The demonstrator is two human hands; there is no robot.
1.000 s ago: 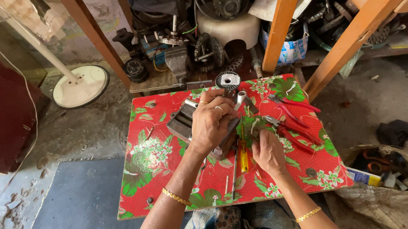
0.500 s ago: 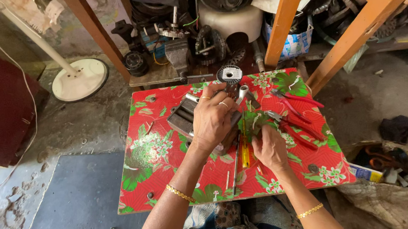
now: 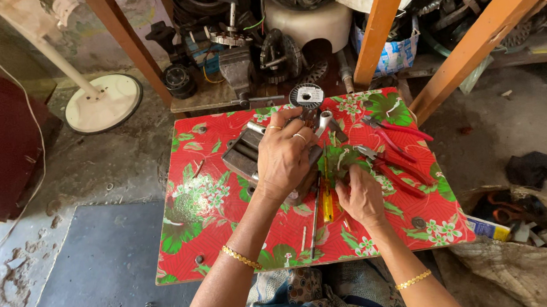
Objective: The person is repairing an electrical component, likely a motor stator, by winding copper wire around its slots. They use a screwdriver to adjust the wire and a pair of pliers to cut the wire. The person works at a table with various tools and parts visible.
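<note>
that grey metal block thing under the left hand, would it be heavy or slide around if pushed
The grey metal block looks like a thick, solid slotted part, so it is probably heavy for its size and rigid. It lies on the glossy floral tablecloth, so it might slide rather than roll. The left hand rests across it, which likely steadies it.
</note>
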